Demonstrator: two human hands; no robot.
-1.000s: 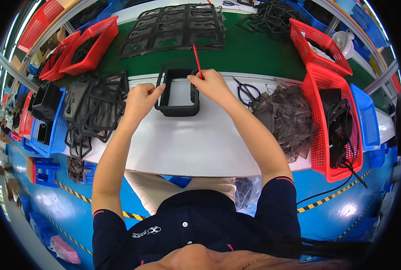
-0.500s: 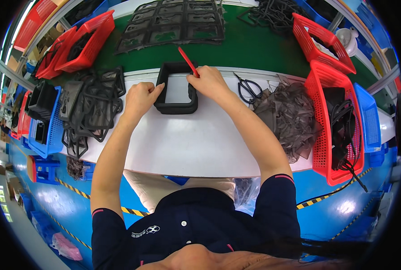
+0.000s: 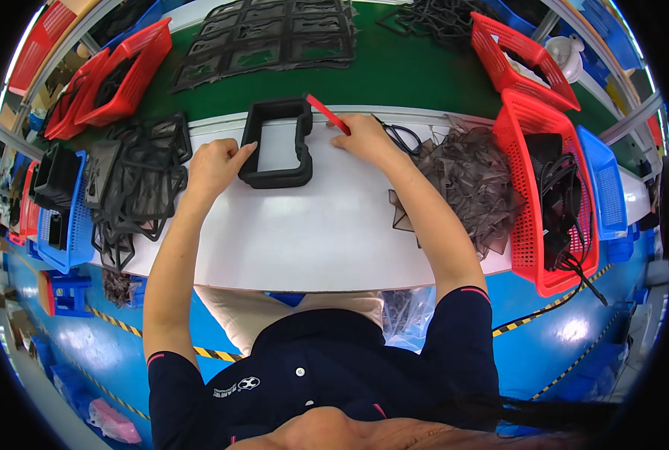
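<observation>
A thick black rectangular frame (image 3: 278,180) stands on the white tabletop, with a wavy cut-in right inner wall. My left hand (image 3: 216,166) is closed at its left side, the thumb pressed against the outer wall; its curled fingertips are hidden. To the right of the frame, apart from it, my right hand (image 3: 366,141) grips a slim red stick-like tool (image 3: 325,112) that points up and left. Black-handled scissors (image 3: 405,139) lie just beyond that hand, partly covered by it. A heap of dark sheer fabric pieces (image 3: 473,184) lies beside my right forearm.
Left of me are a pile of black mesh-covered frames (image 3: 143,180) and a blue basket (image 3: 68,244) of black parts. At right, a red basket (image 3: 526,225) holds black cables. Beyond the tabletop runs a green surface (image 3: 394,82) with a black moulded sheet (image 3: 267,41).
My right hand and the red tool have moved off the frame's right wall, outward to the right. My left hand remains at the frame's left side. The whole view has shifted slightly.
</observation>
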